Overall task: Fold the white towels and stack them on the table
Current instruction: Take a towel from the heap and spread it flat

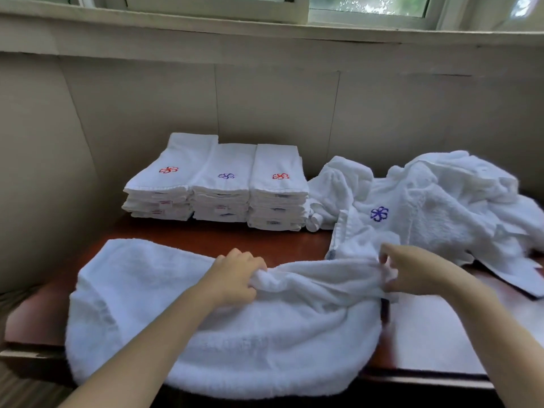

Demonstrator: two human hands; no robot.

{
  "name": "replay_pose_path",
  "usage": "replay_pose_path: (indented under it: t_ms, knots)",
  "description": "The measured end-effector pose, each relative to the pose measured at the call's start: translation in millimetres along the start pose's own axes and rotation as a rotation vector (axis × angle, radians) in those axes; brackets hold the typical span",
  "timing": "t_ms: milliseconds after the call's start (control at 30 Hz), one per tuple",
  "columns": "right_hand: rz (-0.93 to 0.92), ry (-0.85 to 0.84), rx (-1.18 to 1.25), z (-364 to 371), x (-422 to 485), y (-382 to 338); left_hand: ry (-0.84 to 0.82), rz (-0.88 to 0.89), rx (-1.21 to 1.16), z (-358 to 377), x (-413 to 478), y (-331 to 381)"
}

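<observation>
A glossy reddish-brown wooden table (241, 240) stands against a beige panelled wall (265, 107) with thin vertical seams, beneath a pale painted ledge (206, 33) and a white-framed window (368, 7) letting in soft greenish daylight.

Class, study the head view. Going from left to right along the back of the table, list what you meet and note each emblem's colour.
first folded stack, red emblem → second folded stack, blue emblem → third folded stack, red emblem → heap of unfolded towels, blue emblem showing.
</observation>
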State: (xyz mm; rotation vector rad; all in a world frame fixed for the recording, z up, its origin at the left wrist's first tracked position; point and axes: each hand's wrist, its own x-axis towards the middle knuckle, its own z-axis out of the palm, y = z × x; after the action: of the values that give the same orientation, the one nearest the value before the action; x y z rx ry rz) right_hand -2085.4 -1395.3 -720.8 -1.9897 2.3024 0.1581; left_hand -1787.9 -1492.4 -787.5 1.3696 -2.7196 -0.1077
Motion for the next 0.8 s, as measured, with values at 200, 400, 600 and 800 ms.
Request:
replay_pose_path:
  t_ms: [200,400,600,800]
  knots:
    - [0.018,0.027,0.070,30,7,7,0.487,-0.318,-0.106,-29,15,-5]
    - [0.040,0.236,1.103,-8,-10,8,0.637,-0.555,-0.236,-34,15,-25]
    - [0.723,0.218,1.891,-14,-5,49,0.457,-0.116,-0.221,-11,25,34]
    - [0.514,0.588,2.332,3,4,78,0.169,0.198,-0.190,23,36,72]
